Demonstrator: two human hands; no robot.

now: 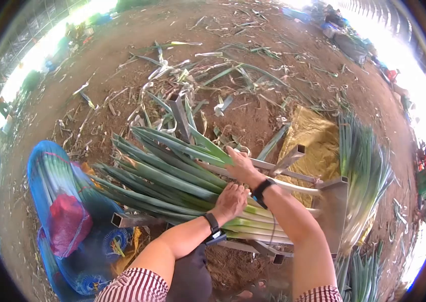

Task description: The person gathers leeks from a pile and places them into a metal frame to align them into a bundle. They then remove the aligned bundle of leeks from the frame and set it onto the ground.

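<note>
Closest to me: red-and-white striped sleeves (pixel 135 287) at the bottom edge, both forearms going fwd.

My left hand (pixel 230 201), black wristband (pixel 212 221) behind it, sits knuckles-up on the bundle of long green leeks with pale stalks (pixel 172 183). Fingers are bent down onto the pale part. Can't tell if they close round any stalk or just press.

My right hand (pixel 240 166), black watch (pixel 261 192) on the wrist, is just beyond the left one. Fingers are stretched out flat & open on the top green leaves.

The bundle lies crosswise on a grey square-tube metal frame (pixel 335 201). Pale ends point to my right under both hands, and leaf tips fan out to the left past the frame's open tube end.

Left of the frame, on the ground: a blue mesh sack (pixel 47 166) w/ more leeks showing through it, and a red bag (pixel 67 221) lying on it.

Right side: a second pile of green leeks (pixel 366 171), leaning against the frame's upright plate.

Just behind the frame sits a crumpled yellow sheet (pixel 316 143).

Farther out is brown dirt ground (pixel 253 116), strewn w/ scattered cut leaves (pixel 172 70). The far edges are blown out by light, too blurred to tell what's there.
</note>
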